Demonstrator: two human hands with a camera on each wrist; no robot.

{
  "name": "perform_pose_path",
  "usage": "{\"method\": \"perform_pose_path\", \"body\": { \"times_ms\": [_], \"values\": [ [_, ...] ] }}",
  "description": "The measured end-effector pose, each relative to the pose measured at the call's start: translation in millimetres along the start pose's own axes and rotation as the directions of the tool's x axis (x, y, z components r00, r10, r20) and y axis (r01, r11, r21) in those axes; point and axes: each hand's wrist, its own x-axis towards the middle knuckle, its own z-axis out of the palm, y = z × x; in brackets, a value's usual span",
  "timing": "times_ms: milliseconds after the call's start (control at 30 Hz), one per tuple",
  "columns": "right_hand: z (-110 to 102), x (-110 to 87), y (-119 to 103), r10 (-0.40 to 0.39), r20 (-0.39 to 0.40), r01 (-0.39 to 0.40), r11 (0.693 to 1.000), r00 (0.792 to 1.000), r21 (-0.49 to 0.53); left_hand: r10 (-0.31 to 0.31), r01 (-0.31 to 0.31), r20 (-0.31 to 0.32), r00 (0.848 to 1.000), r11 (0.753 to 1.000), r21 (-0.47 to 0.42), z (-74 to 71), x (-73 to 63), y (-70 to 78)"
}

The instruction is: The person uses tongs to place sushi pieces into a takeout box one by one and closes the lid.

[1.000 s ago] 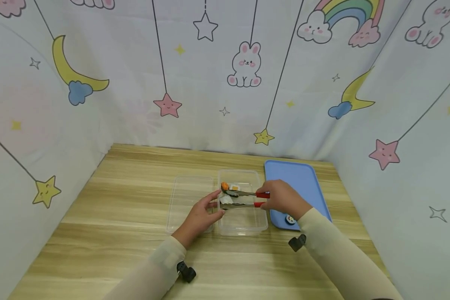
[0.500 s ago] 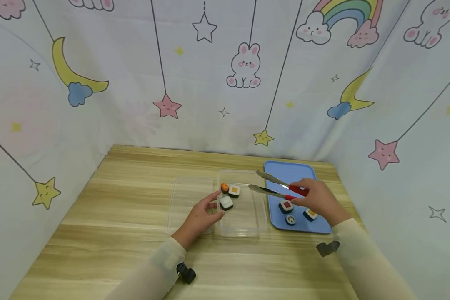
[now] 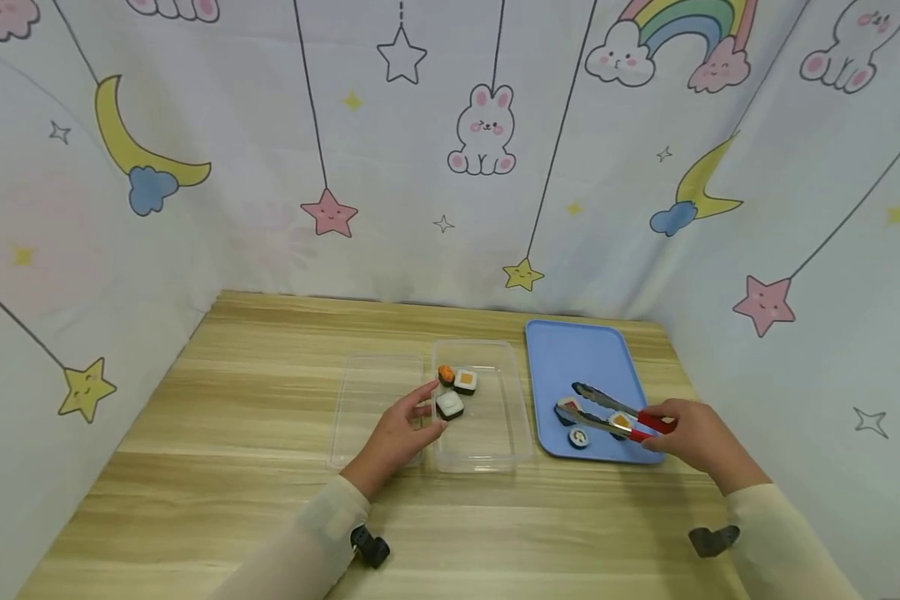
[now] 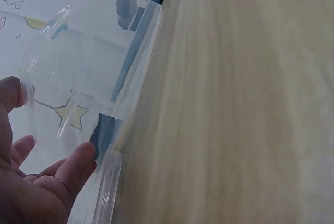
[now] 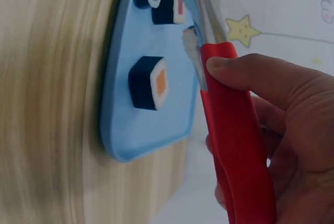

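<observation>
My right hand [image 3: 708, 442] holds red-handled metal tongs [image 5: 237, 140] over the blue tray [image 3: 577, 354], their arms spread apart. Below the tongs sit a sushi roll with an orange centre [image 5: 148, 83], one with a red centre [image 5: 169, 6] and a small round roll [image 3: 578, 437]. Nothing shows between the tong tips. With loosely bent fingers, my left hand [image 3: 393, 437] touches the left wall of a clear plastic box [image 3: 521, 417]. Inside this box are an orange-topped sushi piece [image 3: 446, 375], a square roll with an orange centre [image 3: 465, 381] and a white-topped piece [image 3: 450, 406].
A flat clear lid [image 3: 378, 400] lies on the wooden table [image 3: 270, 400], left of the box and partly behind my left hand. A white patterned curtain [image 3: 405, 267] encloses the back and both sides. The tray stands close to the box's right side.
My right hand has carried the tongs from over the box to the right, above the tray; the white-topped sushi piece was left in the box. My left hand keeps its place.
</observation>
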Motion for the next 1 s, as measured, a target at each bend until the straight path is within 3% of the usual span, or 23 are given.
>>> {"method": "perform_pose_path", "body": {
  "times_ms": [467,800,1000],
  "values": [
    [5.1,-0.8,2.9,-0.016,-0.010,0.016,1.000,1.000,-0.026,0.004,-0.004,0.001,1.000,1.000,0.001,1.0,-2.6,-0.3],
    [-8.4,1.8,-0.6,-0.011,-0.052,0.010,1.000,0.999,-0.020,-0.006,0.006,-0.001,1.000,1.000,0.008,-0.3,-1.5,2.2],
    [-24.2,10.2,-13.8,-0.034,-0.075,0.034,0.999,0.997,0.000,-0.010,0.010,0.001,1.000,1.000,0.008,-0.8,-1.6,5.0]
  ]
}}
